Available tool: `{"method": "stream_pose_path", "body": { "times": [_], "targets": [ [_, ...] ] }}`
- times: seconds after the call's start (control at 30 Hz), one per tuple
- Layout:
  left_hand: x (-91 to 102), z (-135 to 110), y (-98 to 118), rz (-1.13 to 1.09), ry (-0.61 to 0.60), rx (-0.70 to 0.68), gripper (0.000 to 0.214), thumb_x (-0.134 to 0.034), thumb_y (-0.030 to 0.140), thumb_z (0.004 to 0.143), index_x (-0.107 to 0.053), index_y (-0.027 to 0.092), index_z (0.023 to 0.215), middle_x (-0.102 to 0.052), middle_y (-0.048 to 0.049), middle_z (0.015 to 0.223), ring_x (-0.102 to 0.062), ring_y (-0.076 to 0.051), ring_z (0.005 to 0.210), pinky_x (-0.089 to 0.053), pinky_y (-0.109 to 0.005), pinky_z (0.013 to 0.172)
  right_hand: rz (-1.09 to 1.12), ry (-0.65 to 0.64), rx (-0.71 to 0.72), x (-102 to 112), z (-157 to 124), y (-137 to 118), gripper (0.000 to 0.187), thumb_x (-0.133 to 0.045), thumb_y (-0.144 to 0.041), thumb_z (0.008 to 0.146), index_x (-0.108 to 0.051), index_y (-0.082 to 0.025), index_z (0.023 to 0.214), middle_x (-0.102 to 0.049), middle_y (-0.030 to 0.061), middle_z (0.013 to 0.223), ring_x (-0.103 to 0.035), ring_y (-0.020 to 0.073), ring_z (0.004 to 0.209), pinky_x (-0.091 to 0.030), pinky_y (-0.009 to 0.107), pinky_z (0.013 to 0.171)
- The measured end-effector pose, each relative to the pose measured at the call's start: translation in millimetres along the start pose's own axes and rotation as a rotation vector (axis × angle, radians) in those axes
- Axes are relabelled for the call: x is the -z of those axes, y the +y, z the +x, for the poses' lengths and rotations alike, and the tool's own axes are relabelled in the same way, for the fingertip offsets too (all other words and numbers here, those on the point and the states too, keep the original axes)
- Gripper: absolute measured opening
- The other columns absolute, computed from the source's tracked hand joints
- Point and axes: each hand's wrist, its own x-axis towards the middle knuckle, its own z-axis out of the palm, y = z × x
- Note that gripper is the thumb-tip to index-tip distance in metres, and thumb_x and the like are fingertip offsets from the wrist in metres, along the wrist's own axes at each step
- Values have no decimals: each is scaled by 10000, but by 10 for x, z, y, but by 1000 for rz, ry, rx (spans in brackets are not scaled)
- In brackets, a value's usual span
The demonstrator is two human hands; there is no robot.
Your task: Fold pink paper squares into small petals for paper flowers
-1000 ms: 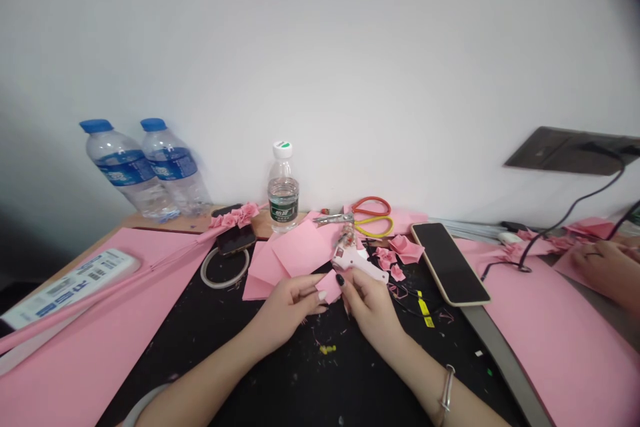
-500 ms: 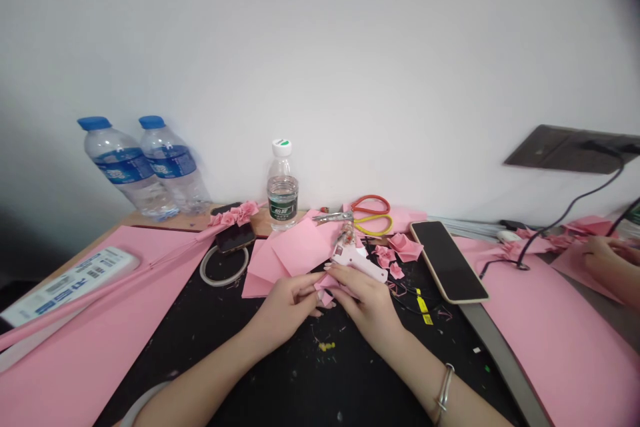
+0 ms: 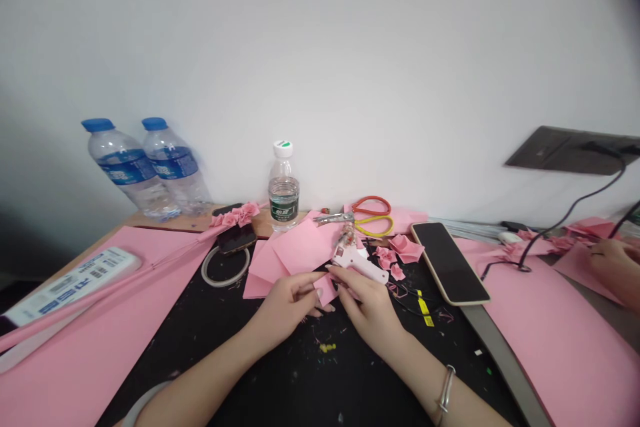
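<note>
At lower centre, the left hand (image 3: 286,310) and right hand (image 3: 367,312) pinch a small piece of pink paper (image 3: 326,289) between their fingers, which hide most of its shape. A white glue gun (image 3: 357,265) lies just beyond, and whether the right fingertips touch it is hard to tell. A co-worker's hand (image 3: 613,267) is cut off at the right edge.
</note>
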Motion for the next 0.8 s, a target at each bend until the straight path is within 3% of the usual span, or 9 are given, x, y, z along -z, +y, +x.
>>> {"method": "stream_pose_path", "body": {
  "times": [0.23,0.33,0.5,0.67,0.8],
  "targets": [
    [10,-9,34,69,42,-18,384,-538,249,775,-585,151,1144,-679,-20,676,-619,-154,621,-447,-223,534,214,41,-295,-24,25,-23,289,-465,-90,747,-649,-159,959,-672,46,777,-635,147,642,-525,231,554],
    [13,-7,41,56,46,-7,380,-543,257,773,-582,156,1137,-678,-20,669,-567,-123,532,-407,-205,487,330,66,-378,-46,23,11,258,-477,-98,736,-653,-174,909,-684,38,790,-640,154,670,-519,238,571],
    [9,-8,44,35,25,-11,364,-572,274,772,-592,147,1113,-626,11,599,-503,-100,503,-349,-189,476,434,105,-377,-61,20,10,226,-496,-99,734,-660,-185,864,-690,51,870,-642,180,793,-519,275,677],
    [7,-1,41,21,7,-32,293,-582,306,774,-639,128,999,-591,19,567,-492,-96,502,-316,-176,459,334,123,-403,-51,18,-35,226,-506,-111,729,-677,-178,859,-695,49,850,-627,151,643,-504,238,548],
    [-16,-13,52,-99,-4,56,298,-603,330,753,-625,147,987,-677,-34,759,-614,-139,626,-450,-216,568,234,131,-364,-32,20,-62,237,-514,-108,719,-692,-182,857,-701,47,840,-614,137,586,-497,223,501]
  ]
}}
